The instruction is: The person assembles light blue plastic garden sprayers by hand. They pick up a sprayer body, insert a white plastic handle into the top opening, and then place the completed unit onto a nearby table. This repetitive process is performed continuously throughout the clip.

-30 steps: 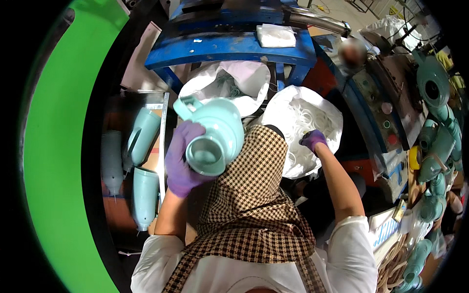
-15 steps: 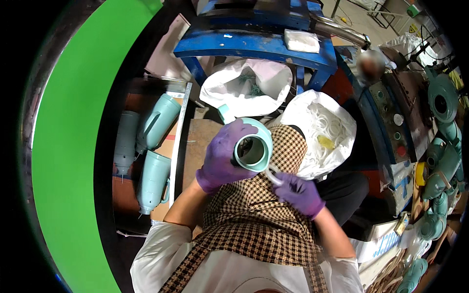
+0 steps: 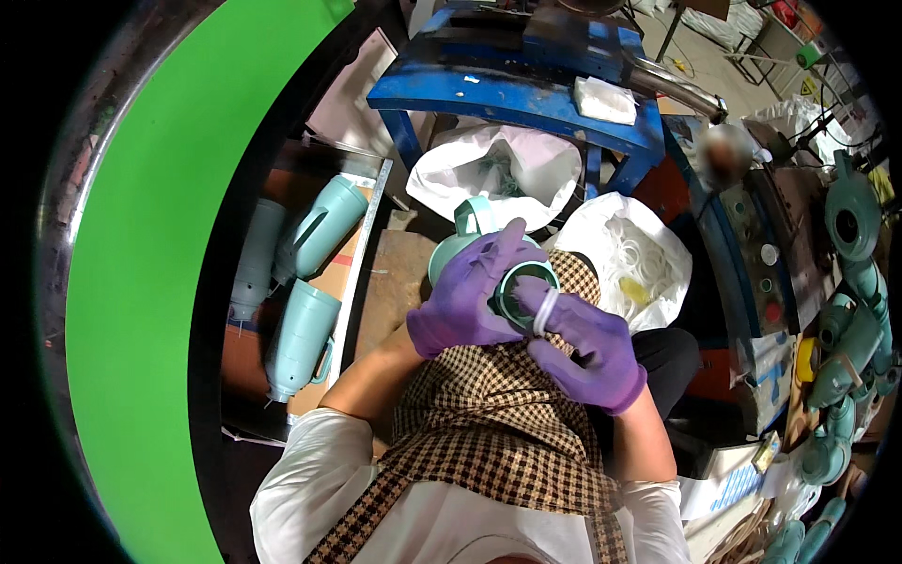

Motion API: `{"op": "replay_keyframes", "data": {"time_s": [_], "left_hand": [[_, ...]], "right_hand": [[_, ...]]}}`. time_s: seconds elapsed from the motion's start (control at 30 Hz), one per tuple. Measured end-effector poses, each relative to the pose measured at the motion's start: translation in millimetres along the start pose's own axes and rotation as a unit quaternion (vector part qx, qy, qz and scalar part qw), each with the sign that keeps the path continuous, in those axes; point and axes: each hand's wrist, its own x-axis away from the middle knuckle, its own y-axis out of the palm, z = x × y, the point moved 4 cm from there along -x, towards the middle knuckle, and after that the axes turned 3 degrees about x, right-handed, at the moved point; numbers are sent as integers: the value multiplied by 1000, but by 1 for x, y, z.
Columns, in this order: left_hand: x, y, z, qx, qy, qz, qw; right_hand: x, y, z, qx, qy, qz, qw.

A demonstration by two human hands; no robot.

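Observation:
A mint-green jug body [image 3: 450, 254] with a loop handle [image 3: 477, 215] is held over my lap, its round open end turned toward me. My left hand [image 3: 470, 293], in a purple glove, is wrapped round its side. At the mouth, my right hand [image 3: 590, 350], gloved alike, holds a white ring [image 3: 545, 312]. The fingertips reach into the opening, and the ring sits at the rim; whether it touches the rim is hard to tell. The far side of the jug body is hidden behind my left hand.
A white sack of white rings [image 3: 625, 282] stands at my right knee, another white sack [image 3: 503, 174] beyond. At left, more jug bodies [image 3: 305, 329] lie in a box beside a green belt [image 3: 141, 282]. A blue bench [image 3: 507, 89] stands ahead; green parts [image 3: 850, 310] are piled right.
The jug body has turned, its mouth shifting right and its handle now farther right. My right hand has brought the white ring up from beside the jug body to its opening.

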Motion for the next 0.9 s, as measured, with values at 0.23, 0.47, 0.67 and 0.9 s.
{"op": "replay_keyframes", "data": {"time_s": [0.23,0.47,0.67,0.9], "left_hand": [[-4,9,10,9,-45,-61,997],[-16,21,18,1,-37,-106,994],[-19,38,25,-32,37,-117,992],[-47,85,55,-162,116,-243,949]], "right_hand": [[-5,18,2,175,128,-33,976],[10,20,11,236,140,-39,961],[39,10,40,114,51,-55,991],[96,1,31,89,101,136,982]]}}
